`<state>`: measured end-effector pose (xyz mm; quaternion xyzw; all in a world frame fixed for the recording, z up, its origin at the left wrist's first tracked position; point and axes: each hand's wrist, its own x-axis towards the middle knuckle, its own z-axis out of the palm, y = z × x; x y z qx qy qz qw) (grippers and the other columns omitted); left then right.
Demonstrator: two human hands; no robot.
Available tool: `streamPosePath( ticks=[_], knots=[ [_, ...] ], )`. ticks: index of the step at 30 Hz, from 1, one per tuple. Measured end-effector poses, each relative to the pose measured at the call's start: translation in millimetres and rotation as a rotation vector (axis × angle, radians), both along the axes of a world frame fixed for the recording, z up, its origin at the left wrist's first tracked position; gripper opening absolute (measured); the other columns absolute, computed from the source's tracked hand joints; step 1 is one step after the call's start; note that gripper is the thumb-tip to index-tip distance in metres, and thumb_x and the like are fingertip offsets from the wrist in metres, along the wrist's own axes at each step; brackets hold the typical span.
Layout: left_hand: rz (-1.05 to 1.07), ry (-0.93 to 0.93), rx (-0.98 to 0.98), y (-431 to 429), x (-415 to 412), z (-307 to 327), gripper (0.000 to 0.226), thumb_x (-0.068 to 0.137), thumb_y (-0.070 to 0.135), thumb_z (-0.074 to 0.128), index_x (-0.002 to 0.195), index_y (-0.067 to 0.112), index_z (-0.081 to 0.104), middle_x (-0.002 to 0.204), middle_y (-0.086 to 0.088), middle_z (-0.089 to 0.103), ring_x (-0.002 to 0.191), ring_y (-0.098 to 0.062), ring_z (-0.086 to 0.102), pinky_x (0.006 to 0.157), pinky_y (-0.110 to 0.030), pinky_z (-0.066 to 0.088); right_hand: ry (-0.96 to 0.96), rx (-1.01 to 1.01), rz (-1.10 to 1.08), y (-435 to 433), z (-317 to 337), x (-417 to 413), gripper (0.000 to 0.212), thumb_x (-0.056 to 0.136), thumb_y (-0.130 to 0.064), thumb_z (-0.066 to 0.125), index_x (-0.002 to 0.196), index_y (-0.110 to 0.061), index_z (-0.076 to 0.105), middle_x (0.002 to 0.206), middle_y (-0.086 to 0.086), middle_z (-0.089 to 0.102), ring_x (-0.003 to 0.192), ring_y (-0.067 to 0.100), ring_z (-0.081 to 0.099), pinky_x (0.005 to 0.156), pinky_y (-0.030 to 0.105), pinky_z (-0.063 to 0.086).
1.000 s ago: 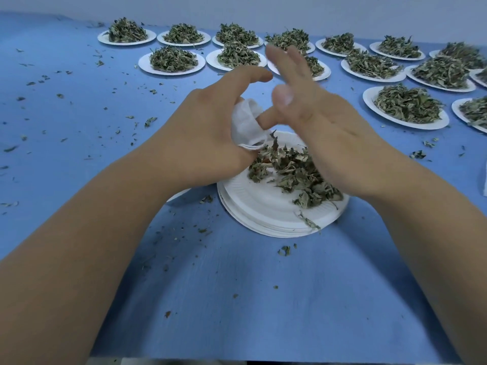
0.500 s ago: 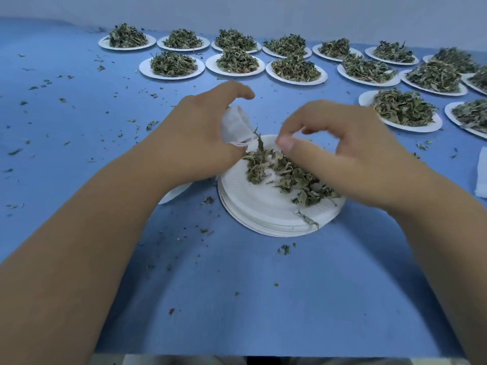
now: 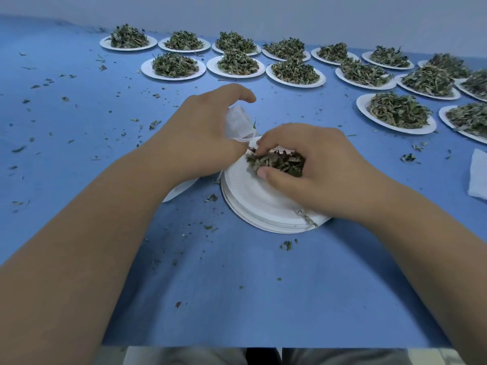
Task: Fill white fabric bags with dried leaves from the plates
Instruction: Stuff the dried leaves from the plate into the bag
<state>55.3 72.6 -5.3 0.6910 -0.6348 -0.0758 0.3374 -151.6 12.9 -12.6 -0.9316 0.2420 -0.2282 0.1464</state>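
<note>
Now the gathering step: the right hand (image 3: 316,169) lies over the near plate (image 3: 253,196), fingers and thumb curled round a clump of leaves (image 3: 279,160). Just beside it the left hand (image 3: 200,138) grips the bag (image 3: 238,122) at the plate's far-left edge, forefinger arched above it — next, I judge, the clump must be lifted and pushed into the bag's small mouth without spilling.

The tablecloth (image 3: 237,299) is plain blue, speckled with dark green leaf crumbs (image 3: 155,124). At centre frame the stacked plates (image 3: 249,192) are white with ribbed rims, the dried leaves (image 3: 279,160) dark green and the fabric bag (image 3: 238,122) white. Along the top, rows of plates (image 3: 145,69) show white under green heaps, and the wall (image 3: 263,11) is pale grey.
</note>
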Motion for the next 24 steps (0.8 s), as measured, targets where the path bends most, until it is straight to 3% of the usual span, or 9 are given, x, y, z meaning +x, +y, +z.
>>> streamPosePath(
  ticks=[4, 7, 11, 14, 16, 18, 21, 24],
  knots=[
    [0.006, -0.002, 0.006, 0, 0, 1, 0.054, 0.082, 0.034, 0.075, 0.128, 0.049, 0.051, 0.103, 0.014, 0.055, 0.085, -0.002, 0.048, 0.062, -0.002, 0.030, 0.208, 0.010, 0.056, 5, 3, -9, 0.057, 0.090, -0.072, 0.045, 0.137, -0.039, 0.051, 0.147, -0.021, 0.043, 0.137, 0.000, 0.037, 0.110, 0.020, 0.029],
    [0.017, -0.008, 0.005, -1, 1, 1, 0.055, 0.082, 0.029, 0.075, 0.128, 0.050, 0.051, 0.113, 0.012, 0.058, 0.090, -0.004, 0.050, 0.065, -0.006, 0.030, 0.301, 0.012, 0.125, 11, 0, -6, 0.071, 0.092, -0.075, 0.035, 0.150, -0.034, 0.041, 0.159, -0.017, 0.032, 0.147, 0.001, 0.024, 0.121, 0.026, 0.023],
    [0.017, -0.001, 0.003, 0, 2, 1, 0.054, 0.082, 0.027, 0.074, 0.127, 0.049, 0.052, 0.107, 0.014, 0.056, 0.089, 0.003, 0.051, 0.065, -0.006, 0.030, 0.275, 0.019, 0.143, 11, -1, 1, 0.062, 0.100, -0.061, 0.045, 0.149, -0.023, 0.047, 0.154, -0.012, 0.041, 0.144, 0.005, 0.033, 0.120, 0.027, 0.027],
    [0.013, -0.011, 0.010, 0, 2, 0, 0.055, 0.083, 0.024, 0.073, 0.128, 0.048, 0.052, 0.094, 0.018, 0.049, 0.080, 0.022, 0.046, 0.057, -0.002, 0.031, 0.175, 0.057, 0.132, 8, -3, 0, 0.036, 0.098, -0.042, 0.060, 0.128, -0.024, 0.066, 0.133, -0.012, 0.062, 0.127, 0.007, 0.052, 0.110, 0.026, 0.038],
    [0.012, -0.016, 0.011, 0, 2, 0, 0.055, 0.083, 0.024, 0.072, 0.129, 0.048, 0.052, 0.095, 0.017, 0.048, 0.078, 0.025, 0.045, 0.055, -0.003, 0.029, 0.093, 0.099, 0.093, 7, -3, -2, 0.026, 0.093, -0.036, 0.063, 0.116, -0.027, 0.071, 0.116, -0.016, 0.069, 0.111, 0.003, 0.060, 0.100, 0.025, 0.044],
    [0.012, -0.018, 0.014, 0, 2, 0, 0.055, 0.083, 0.024, 0.072, 0.129, 0.048, 0.052, 0.099, 0.015, 0.050, 0.076, 0.021, 0.046, 0.056, -0.006, 0.029, 0.032, 0.094, 0.064, 7, -2, -3, 0.022, 0.094, -0.029, 0.066, 0.115, -0.027, 0.072, 0.115, -0.018, 0.069, 0.110, 0.001, 0.060, 0.098, 0.019, 0.043],
    [0.003, -0.024, 0.013, 0, 2, 0, 0.054, 0.083, 0.025, 0.072, 0.128, 0.046, 0.052, 0.093, 0.017, 0.051, 0.077, 0.021, 0.046, 0.056, -0.004, 0.032, -0.014, 0.076, 0.012, 7, 4, -7, 0.027, 0.096, -0.042, 0.061, 0.120, -0.030, 0.068, 0.124, -0.023, 0.063, 0.121, -0.002, 0.053, 0.100, 0.008, 0.034],
    [0.005, -0.022, 0.019, -1, 2, 0, 0.054, 0.083, 0.023, 0.072, 0.128, 0.045, 0.053, 0.096, 0.017, 0.053, 0.088, 0.018, 0.048, 0.061, 0.002, 0.032, 0.092, 0.110, 0.090, 11, 9, -16, 0.048, 0.095, -0.063, 0.044, 0.130, -0.035, 0.059, 0.135, -0.028, 0.051, 0.132, -0.007, 0.041, 0.104, 0.002, 0.023]
  ],
)
